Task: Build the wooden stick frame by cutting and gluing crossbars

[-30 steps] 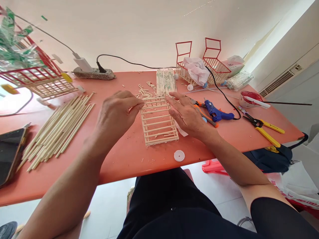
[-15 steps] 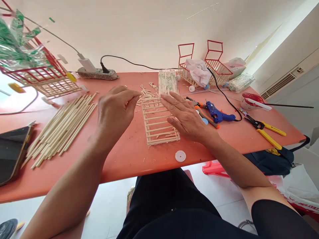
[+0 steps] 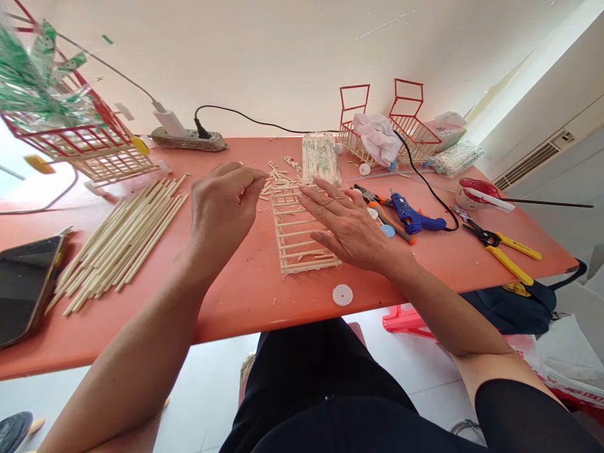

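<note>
while r hand [image 3: 346, 229] spreads its fingers over stick frame [image 3: 297, 234] at centre of pic, prob to steady it, l hand [image 3: 221, 201], left of centre, has thumb & index pressed together, can't tell if pinching anything

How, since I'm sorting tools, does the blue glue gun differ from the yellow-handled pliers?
The glue gun has a black cord; the yellow-handled pliers have none. The glue gun has one blue handle, while the yellow-handled pliers have two, spread apart. Both lie on the orange table.
</note>
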Action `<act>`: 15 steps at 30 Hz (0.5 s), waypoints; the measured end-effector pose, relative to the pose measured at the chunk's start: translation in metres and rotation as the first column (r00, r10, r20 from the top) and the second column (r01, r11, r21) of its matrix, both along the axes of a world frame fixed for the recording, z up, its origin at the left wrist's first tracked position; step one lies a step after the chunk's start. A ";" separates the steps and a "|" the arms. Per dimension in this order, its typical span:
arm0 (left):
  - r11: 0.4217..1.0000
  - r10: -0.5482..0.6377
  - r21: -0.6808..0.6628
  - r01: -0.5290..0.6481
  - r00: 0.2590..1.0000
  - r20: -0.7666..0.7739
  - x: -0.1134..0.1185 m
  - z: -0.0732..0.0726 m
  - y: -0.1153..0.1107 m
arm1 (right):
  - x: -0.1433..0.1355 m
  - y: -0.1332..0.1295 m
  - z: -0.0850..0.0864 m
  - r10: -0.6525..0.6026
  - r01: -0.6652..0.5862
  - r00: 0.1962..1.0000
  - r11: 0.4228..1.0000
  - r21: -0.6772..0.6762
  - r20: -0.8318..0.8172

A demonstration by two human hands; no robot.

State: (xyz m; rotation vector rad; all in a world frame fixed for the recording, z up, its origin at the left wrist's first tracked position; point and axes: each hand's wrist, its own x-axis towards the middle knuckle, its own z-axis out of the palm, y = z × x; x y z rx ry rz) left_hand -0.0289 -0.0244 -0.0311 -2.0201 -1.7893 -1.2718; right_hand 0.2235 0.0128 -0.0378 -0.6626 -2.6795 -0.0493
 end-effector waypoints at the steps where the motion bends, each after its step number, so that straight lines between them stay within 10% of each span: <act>1: 1.000 0.000 -0.013 0.000 1.000 0.005 0.000 0.000 0.000 | -0.001 0.000 0.000 0.007 -0.007 1.000 1.000 -0.007 0.001; 9: 0.998 0.022 -0.056 -0.020 0.999 0.024 0.000 -0.002 0.002 | 0.003 0.003 0.001 0.015 -0.022 0.996 0.997 -0.079 -0.093; 15: 0.998 0.058 -0.042 -0.053 0.990 0.128 -0.005 -0.005 0.007 | 0.012 0.013 0.002 -0.128 0.054 0.860 0.985 -0.162 -0.494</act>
